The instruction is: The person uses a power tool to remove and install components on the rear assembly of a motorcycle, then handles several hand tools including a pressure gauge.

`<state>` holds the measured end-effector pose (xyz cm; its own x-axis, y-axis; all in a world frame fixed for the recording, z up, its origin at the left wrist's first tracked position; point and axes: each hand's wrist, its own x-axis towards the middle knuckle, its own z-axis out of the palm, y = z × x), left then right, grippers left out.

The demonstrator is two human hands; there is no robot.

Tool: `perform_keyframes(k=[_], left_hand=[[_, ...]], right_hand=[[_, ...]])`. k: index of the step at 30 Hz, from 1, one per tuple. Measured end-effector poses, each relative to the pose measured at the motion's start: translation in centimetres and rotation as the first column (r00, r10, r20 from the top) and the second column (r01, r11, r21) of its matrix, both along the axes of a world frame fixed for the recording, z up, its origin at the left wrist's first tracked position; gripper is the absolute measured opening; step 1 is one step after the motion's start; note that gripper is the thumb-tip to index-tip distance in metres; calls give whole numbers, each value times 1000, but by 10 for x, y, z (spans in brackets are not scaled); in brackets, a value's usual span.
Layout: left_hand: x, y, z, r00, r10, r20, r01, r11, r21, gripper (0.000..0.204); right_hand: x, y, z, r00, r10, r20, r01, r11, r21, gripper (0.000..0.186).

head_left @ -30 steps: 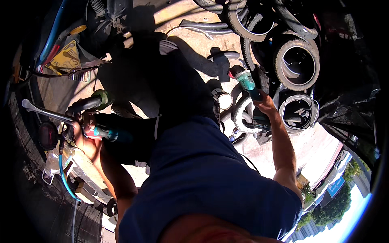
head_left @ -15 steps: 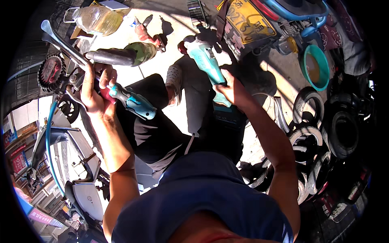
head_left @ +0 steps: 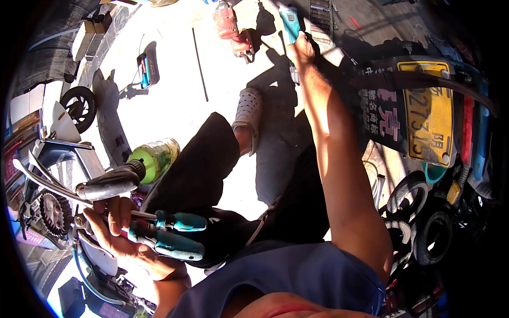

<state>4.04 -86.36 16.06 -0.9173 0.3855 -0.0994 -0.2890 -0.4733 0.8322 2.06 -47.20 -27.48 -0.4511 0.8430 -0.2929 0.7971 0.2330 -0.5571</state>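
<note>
My left hand (head_left: 119,228), at the lower left, is closed round a bundle of tools. Two teal-handled screwdrivers (head_left: 169,241) point right from it, and long metal levers (head_left: 45,180) stick out left. A ribbed round gauge (head_left: 55,214) with a blue hose hangs beside the hand. A green bottle-shaped thing with a dark cylindrical end (head_left: 114,183) rests against the fingers; how it is held is hidden. Stretched far forward, my right hand (head_left: 302,50) grips a teal power tool (head_left: 290,22) low over the floor. Its far end is near the top edge.
A red power tool (head_left: 228,24) lies on the floor, left of a tool case (head_left: 321,21). A small tray (head_left: 148,69) sits farther left. To the right stands a vehicle with a yellow plate (head_left: 427,114); several tyres (head_left: 432,238) lie below it.
My right arm has stretched forward with the teal power tool, away from my lap. My left hand has come lower and nearer with its bundle, and the view has shifted.
</note>
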Motion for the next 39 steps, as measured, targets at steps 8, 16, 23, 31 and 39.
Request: perform_keyframes(k=[8,16,23,31,39], left_hand=[[-27,21,-16,996,-77,-32,76,996,-45,25],[-39,45,3,938,-336,87,324,937,129,17],[-41,89,13,918,-324,229,279,937,209,17],[-39,121,7,864,-502,33,502,865,9,14],[-34,87,10,914,-388,116,385,921,51,20]], right_hand=[[153,-26,33,945,218,-242,-148,950,275,49],[577,-288,137,991,-125,55,115,979,168,66],[609,-538,136,811,-139,568,208,976,-57,69],[596,-545,97,707,-342,619,486,871,-74,114],[611,-466,99,759,-428,490,525,848,-74,116]])
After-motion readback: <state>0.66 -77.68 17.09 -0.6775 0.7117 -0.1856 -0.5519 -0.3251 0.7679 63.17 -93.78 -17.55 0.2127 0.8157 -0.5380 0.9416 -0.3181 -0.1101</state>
